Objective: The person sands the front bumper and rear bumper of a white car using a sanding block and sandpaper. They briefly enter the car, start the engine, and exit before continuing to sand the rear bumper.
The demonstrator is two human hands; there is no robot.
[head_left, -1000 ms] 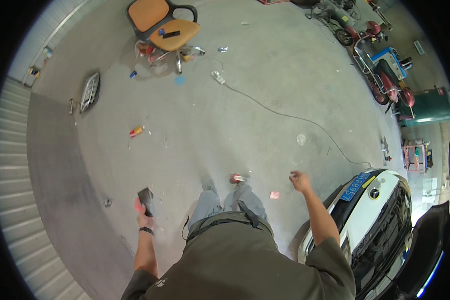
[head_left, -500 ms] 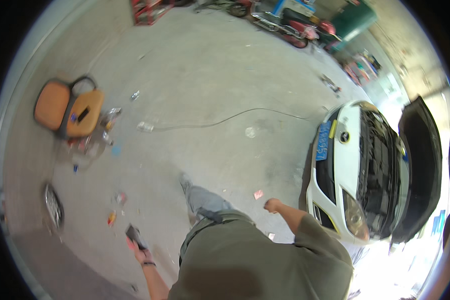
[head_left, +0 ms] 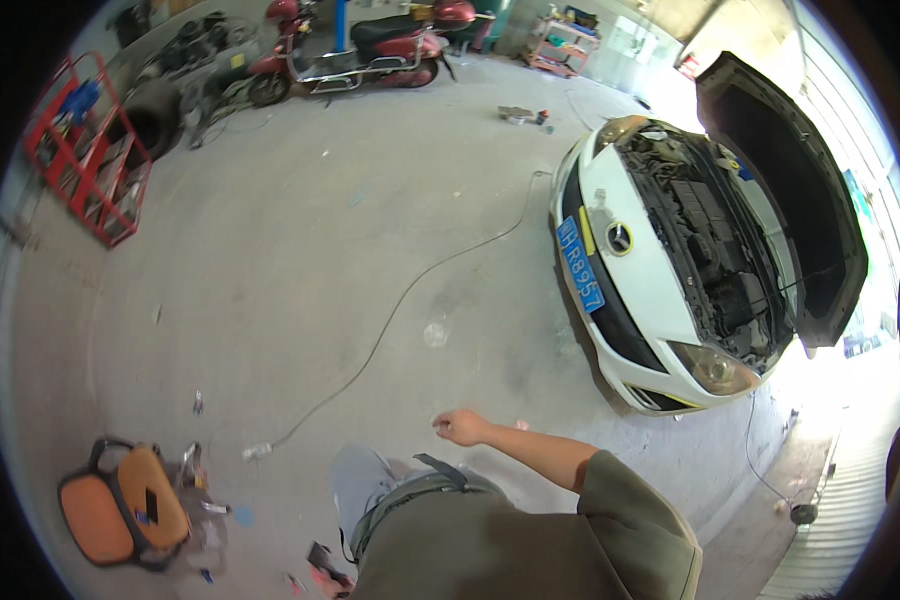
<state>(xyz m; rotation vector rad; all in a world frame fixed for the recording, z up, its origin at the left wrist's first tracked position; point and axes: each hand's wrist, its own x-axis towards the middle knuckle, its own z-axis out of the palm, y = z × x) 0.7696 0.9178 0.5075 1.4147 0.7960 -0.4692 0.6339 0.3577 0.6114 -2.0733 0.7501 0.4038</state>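
Left of one white metal car [head_left: 638, 290] with its hood up, one left hand [head_left: 341, 586] grips one flat, black, four-sided thing [head_left: 320, 555]. One right hand [head_left: 461, 427], nearer the car, has loose, empty fingers.

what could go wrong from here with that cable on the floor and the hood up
Someone could trip on the cable lying across the floor. The dark flat object in the left hand might slip and hit the floor. The raised hood could drop if poorly propped.
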